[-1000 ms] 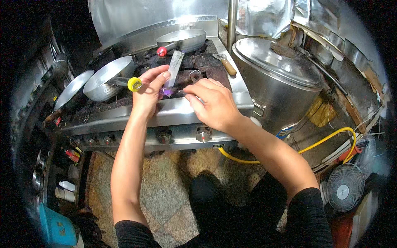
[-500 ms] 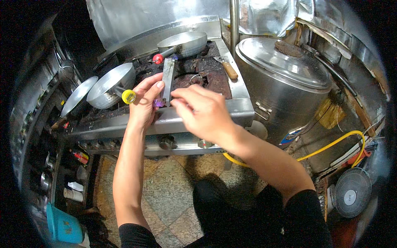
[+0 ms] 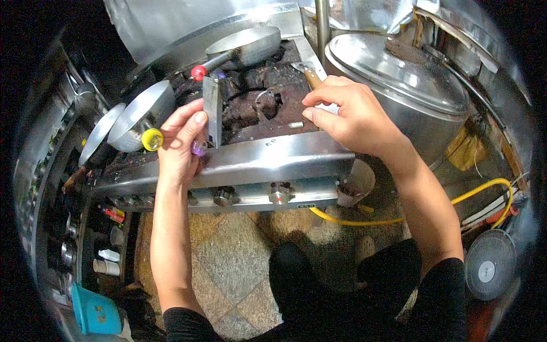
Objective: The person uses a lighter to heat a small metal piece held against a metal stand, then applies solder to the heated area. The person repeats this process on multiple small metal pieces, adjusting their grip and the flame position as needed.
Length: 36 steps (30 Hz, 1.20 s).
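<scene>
Scraper blade (image 3: 213, 111): flat steel strip, held upright over the front of the stove top (image 3: 268, 108). Long axis runs near vertical in the head view, top end pointing away toward the back wall, lower end down at a small purple handle piece (image 3: 199, 147) that sits against the fingers.

Left hand (image 3: 181, 145): fingers closed around the blade's lower part, thumb pressed on its left face, the purple piece just below the thumb tip. Knuckles rest at the stove's steel front ledge (image 3: 268, 159).

Right hand (image 3: 353, 117): well to the right of the blade, not touching it. Fingers curled loosely, thumb and forefinger tips close together above the blackened burner surface; cannot tell whether they pinch anything. A small pale bit (image 3: 295, 123) lies just left of those fingertips.

Beyond the right fingers: a wooden-handled scraper (image 3: 307, 73) lying on the stove, then a large lidded steel pot (image 3: 399, 74).

Left of the left fingers: a yellow knob end (image 3: 152, 139) on a ladle-like pan (image 3: 142, 114). Beyond the blade's top: a red knob (image 3: 199, 72) on a second pan's handle (image 3: 250, 45).

Below the hands: control knobs (image 3: 279, 194) and a yellow hose (image 3: 399, 216).
</scene>
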Motion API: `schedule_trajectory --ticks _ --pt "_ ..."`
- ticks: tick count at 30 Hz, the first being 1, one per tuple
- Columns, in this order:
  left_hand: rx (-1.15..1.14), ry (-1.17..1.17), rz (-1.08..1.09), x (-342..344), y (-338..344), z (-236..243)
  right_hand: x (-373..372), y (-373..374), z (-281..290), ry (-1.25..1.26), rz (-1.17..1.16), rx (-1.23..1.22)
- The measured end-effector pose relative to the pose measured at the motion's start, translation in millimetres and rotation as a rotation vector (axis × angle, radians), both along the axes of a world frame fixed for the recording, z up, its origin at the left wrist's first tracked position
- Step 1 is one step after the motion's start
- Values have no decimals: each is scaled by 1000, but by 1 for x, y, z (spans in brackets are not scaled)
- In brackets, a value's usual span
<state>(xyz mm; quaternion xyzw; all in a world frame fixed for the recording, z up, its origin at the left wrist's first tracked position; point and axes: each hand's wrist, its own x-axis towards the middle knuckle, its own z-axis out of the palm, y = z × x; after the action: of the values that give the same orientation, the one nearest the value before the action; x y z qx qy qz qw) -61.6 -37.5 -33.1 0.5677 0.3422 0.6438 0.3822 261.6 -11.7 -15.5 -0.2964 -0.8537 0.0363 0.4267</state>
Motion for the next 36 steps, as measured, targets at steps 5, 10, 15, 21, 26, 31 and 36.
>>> schedule_trajectory --ticks 5,10,15,21,26,31,36 --pt "-11 39 57 -2 2 -2 2 5 -12 -114 27 36" --pt "-16 43 24 1 -1 1 -4 7 -16 -105 74 71" --pt "-5 57 37 3 -1 2 -8 9 -15 -82 125 64" --pt "-20 59 51 0 -3 1 -14 8 -11 -108 145 126" --pt "-14 54 33 2 -3 1 -16 5 -7 -92 178 49" --pt "-18 89 59 4 -4 1 -16 10 -8 -88 207 15" --pt "47 129 76 3 -1 -2 -20 10 -8 -84 213 55"
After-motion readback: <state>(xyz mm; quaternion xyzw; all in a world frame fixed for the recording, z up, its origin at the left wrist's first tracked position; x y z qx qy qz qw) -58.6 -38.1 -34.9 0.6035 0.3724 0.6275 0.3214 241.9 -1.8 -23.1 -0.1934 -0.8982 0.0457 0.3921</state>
